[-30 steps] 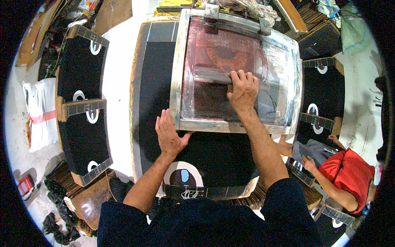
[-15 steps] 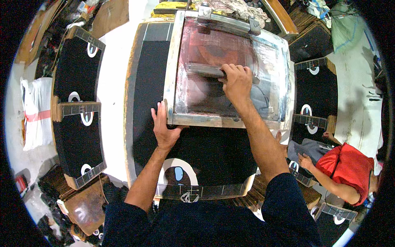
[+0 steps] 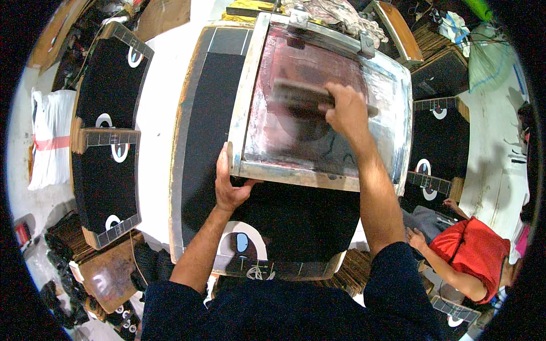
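Sack, white plastic with a red band (image 3: 53, 165), out at 9 o'clock. Inward from it, also 9 o'clock: black panels (image 3: 107, 182) bearing printed eyes. Next, a large black sheet (image 3: 213, 108), its printed eye (image 3: 243, 243) at 7 o'clock of my view.

Left hand (image 3: 230, 190) at 8 o'clock, on the near-left corner of the screen-printing frame (image 3: 296, 174). Fingers lie along its outer side, thumb at the near edge, parted wide; I cannot tell whether they clamp it.

Frame sits over the sheet, at 1 o'clock, mesh stained dark red. On the mesh, blurred: squeegee (image 3: 298, 98), 1 o'clock, set roughly crosswise. Right hand (image 3: 348, 111) at 2 o'clock, fingers curled narrowly around the squeegee's bar.

More eye-printed black panels (image 3: 441, 139) at 3 o'clock. At 4 o'clock I log a co-worker in a red top (image 3: 472, 253), arm reaching left.
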`<move>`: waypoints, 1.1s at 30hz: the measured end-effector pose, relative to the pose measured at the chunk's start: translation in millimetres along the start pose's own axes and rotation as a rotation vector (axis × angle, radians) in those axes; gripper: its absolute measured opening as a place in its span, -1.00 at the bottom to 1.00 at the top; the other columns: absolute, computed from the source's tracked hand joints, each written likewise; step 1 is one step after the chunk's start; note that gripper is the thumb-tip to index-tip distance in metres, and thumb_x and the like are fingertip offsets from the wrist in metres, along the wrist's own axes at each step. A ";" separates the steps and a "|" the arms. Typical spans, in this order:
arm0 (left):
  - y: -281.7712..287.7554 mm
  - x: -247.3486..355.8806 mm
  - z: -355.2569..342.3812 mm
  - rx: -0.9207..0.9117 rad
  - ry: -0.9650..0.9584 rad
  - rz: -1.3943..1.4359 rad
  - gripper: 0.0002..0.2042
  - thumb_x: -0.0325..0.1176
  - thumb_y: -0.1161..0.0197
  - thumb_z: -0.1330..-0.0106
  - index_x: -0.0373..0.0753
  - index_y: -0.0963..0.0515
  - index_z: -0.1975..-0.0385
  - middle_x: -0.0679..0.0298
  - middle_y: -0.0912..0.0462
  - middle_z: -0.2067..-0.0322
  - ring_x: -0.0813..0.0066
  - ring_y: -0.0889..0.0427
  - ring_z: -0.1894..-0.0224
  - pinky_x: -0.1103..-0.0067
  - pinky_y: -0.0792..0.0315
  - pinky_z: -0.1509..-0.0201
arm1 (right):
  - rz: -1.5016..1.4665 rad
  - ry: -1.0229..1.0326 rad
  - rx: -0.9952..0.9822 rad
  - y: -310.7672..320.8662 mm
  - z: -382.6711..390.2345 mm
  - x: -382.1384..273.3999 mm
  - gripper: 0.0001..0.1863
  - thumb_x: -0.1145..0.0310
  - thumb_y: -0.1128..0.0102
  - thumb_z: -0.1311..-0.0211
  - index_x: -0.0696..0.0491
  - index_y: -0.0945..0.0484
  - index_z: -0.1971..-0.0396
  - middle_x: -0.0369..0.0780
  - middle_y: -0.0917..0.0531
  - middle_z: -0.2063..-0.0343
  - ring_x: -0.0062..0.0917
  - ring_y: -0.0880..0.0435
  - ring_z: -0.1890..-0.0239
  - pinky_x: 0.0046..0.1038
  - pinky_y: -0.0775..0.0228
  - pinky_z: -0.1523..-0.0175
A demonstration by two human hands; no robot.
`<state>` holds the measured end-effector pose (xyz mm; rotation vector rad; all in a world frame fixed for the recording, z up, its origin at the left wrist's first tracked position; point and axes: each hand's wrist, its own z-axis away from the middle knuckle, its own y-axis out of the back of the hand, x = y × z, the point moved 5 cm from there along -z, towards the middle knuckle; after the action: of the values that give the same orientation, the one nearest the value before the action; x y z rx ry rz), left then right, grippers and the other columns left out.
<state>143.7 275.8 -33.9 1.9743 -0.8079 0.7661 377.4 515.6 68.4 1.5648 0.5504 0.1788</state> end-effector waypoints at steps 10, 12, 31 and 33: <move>-1.4 -5.6 5.1 -0.019 0.002 -0.012 0.12 -0.30 -0.67 -0.02 -0.38 0.01 -0.52 -0.18 -0.23 -0.46 -0.07 -0.30 -0.47 0.22 -0.23 -0.53 | -0.022 -0.043 -0.086 -13.6 -127.4 63.3 -0.41 0.18 -0.55 -0.06 -0.04 -0.63 -0.14 -0.06 -0.75 0.02 -0.07 -0.70 -0.07 -0.15 -0.54 -0.15; -1.1 -4.0 4.0 -0.032 0.012 -0.030 0.12 -0.30 -0.67 -0.03 -0.38 0.01 -0.52 -0.18 -0.23 -0.45 -0.07 -0.30 -0.47 0.22 -0.23 -0.52 | 0.016 -0.090 -0.178 -20.1 -145.3 71.8 -0.42 0.17 -0.55 -0.05 -0.07 -0.64 -0.13 -0.08 -0.76 0.05 -0.10 -0.72 -0.04 -0.13 -0.55 -0.12; 12.3 18.6 -16.3 0.037 0.239 0.155 0.27 -0.16 -0.79 0.17 -0.40 -0.01 -0.52 -0.15 -0.43 -0.34 0.09 -0.49 -0.36 0.31 -0.39 -0.42 | 0.025 -0.119 0.583 13.0 105.9 -45.9 -0.49 0.48 -0.24 0.16 -0.12 -0.71 0.06 -0.33 -0.72 0.13 -0.30 -0.55 0.02 -0.14 -0.20 -0.31; 22.2 36.9 -27.3 0.058 0.236 0.260 0.23 -0.31 -0.78 0.14 -0.34 -0.02 -0.53 -0.07 -0.60 -0.19 0.19 -0.61 -0.21 0.36 -0.49 -0.31 | 0.004 -0.133 0.692 26.8 134.9 -63.9 -0.51 0.45 -0.22 0.14 -0.14 -0.72 0.07 -0.34 -0.72 0.11 -0.30 -0.55 0.00 -0.13 -0.18 -0.31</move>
<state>143.2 280.6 16.8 1.8049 -0.9165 1.1629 387.4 367.0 97.0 2.2283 0.5315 -0.1315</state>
